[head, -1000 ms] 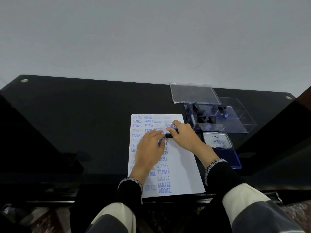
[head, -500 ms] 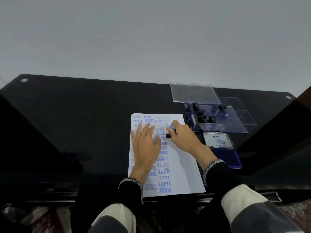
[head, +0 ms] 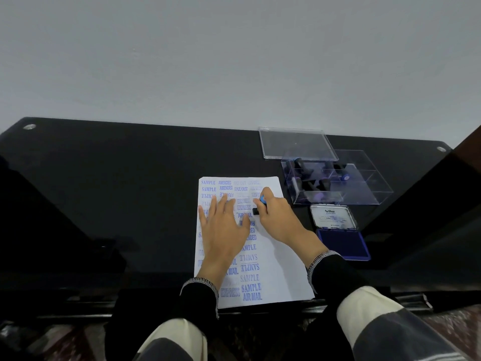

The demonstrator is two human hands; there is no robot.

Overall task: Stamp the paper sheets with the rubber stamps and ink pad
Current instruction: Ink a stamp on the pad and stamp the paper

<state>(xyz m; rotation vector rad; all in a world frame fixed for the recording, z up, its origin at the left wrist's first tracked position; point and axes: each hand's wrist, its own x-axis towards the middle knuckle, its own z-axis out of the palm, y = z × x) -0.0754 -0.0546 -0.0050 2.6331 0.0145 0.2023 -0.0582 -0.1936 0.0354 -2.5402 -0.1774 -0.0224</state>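
View: a single head-worn camera, wide-angle, so straight edges bow toward the frame's borders.
Position: above the near edge of the tabletop, over the wearer's own forearms.
Direction: forward and down; a pale wall fills the upper part of the frame.
Nearness: close; the hands sit at frame centre on a paper sheet, sleeves enter from the bottom edge.
Coverage: the tabletop's far corners both show; its right side is cut by a dark edge.
Shared area: none, only one view.
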